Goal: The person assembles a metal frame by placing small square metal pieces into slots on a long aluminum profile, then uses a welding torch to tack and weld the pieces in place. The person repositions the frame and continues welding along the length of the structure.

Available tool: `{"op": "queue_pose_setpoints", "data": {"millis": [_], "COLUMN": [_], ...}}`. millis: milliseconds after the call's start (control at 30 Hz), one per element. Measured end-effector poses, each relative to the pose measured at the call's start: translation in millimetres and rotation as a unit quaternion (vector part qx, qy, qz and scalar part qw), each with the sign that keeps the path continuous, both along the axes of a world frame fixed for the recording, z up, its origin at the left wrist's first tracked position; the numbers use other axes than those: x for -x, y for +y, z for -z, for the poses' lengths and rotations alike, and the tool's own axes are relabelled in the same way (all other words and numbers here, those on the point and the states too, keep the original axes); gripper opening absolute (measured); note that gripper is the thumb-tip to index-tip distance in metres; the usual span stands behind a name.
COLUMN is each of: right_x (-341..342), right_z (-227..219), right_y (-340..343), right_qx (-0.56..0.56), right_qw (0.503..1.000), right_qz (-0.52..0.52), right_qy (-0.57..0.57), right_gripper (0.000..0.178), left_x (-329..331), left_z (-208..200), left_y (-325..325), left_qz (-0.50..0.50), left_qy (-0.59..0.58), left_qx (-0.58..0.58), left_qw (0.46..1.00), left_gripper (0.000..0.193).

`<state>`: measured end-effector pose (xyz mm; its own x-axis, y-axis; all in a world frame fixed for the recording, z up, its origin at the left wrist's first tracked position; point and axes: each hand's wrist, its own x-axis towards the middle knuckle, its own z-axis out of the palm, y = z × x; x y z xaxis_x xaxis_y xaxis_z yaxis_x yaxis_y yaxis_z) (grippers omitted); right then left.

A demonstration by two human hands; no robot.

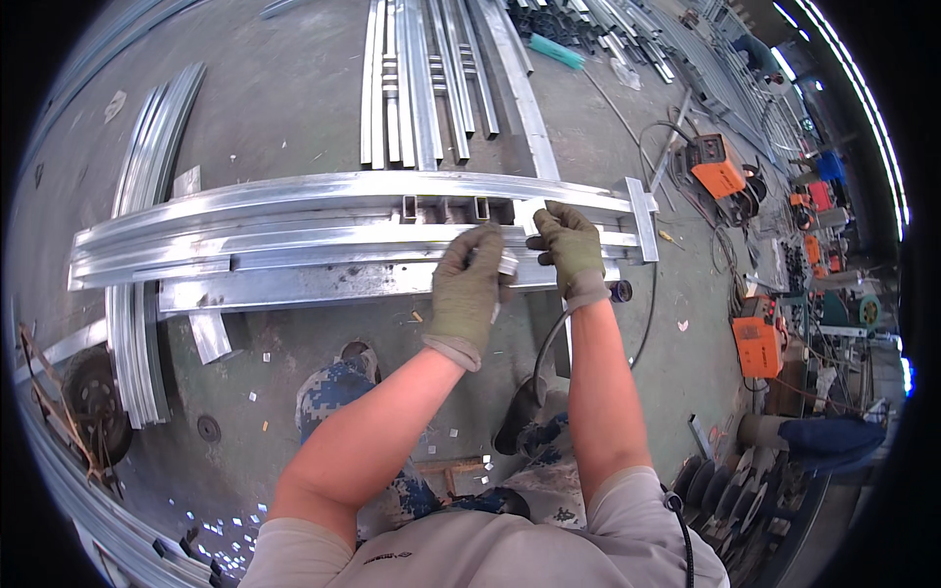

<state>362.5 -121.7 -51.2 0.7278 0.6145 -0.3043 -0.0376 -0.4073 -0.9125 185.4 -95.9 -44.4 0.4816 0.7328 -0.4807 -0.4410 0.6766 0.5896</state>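
Note:
Both my hands wear green work gloves and are over a bench of long galvanized steel channels (pixel 294 189). My left hand (pixel 463 299) curls round a small shiny metal piece (pixel 508 264), its end showing beside the fingers. To its right and slightly farther off, my right hand (pixel 574 247) pinches a bright, flat-looking metal piece (pixel 529 213) at the edge of the channels. Between the long rails stand short square tube pieces (pixel 410 208), a second tube piece (pixel 481 209) close by. A short crosswise channel (pixel 642 220) lies over the rails' right end.
Long steel tubes (pixel 428 88) extend away beyond the bench. More channels (pixel 147 196) cross under its left end. A black cable (pixel 545 343) hangs near my right forearm. Orange welding machines (pixel 718 178) stand on the right, near a rack of discs (pixel 711 490). A wheel (pixel 96 392) is at left.

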Motion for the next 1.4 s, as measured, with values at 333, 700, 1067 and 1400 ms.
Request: {"op": "queue_pose_setpoints", "data": {"millis": [333,700,1067,1400], "right_x": [17,31,30,24], "right_z": [62,53,51,54], "right_y": [58,45,46,42], "right_qx": [0.181,0.135,0.178,0.134], "right_qw": [0.913,0.934,0.894,0.89], "right_qz": [-0.066,-0.029,-0.092,-0.136], "right_qy": [-0.359,-0.328,-0.4,-0.414], "right_gripper": [0.044,0.053,0.044,0.041], "left_x": [-1,-4,-5,-9], "left_z": [-4,4,6,7], "left_y": [-6,-9,-11,-9], "left_qz": [0.028,0.046,0.048,0.034], "left_qy": [-0.005,-0.016,-0.021,-0.028], "left_qx": [-0.043,-0.105,-0.124,-0.127], "left_qw": [0.999,0.993,0.991,0.991], "left_gripper": [0.025,0.026,0.026,0.026]}}
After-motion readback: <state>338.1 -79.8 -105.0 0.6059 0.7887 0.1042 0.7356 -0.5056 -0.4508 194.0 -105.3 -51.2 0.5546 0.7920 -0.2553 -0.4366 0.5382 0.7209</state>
